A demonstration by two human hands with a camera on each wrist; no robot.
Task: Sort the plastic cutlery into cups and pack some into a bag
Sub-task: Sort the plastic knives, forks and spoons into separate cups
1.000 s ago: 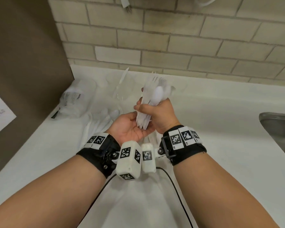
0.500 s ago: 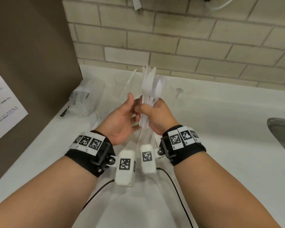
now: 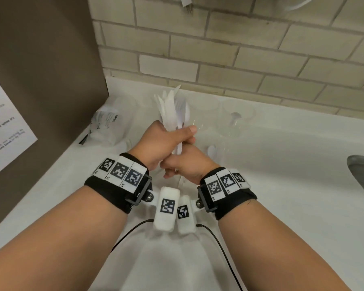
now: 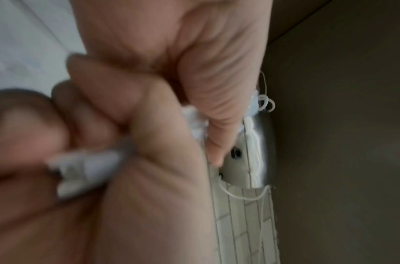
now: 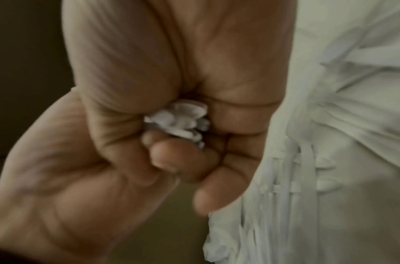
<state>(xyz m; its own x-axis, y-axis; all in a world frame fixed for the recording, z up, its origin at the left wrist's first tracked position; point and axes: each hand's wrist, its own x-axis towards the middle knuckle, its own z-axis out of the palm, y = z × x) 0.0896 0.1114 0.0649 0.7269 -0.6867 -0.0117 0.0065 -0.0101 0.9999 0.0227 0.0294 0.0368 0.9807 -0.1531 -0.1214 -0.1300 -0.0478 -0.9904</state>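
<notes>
Both hands are gripping one upright cutlery bundle [image 3: 172, 114] above the bench [image 3: 282, 185], left hand [image 3: 164, 141] curled at 12 o'clock over the right hand [image 3: 187, 164], probably squaring the handles before sorting into the cups [image 3: 237, 116].
</notes>
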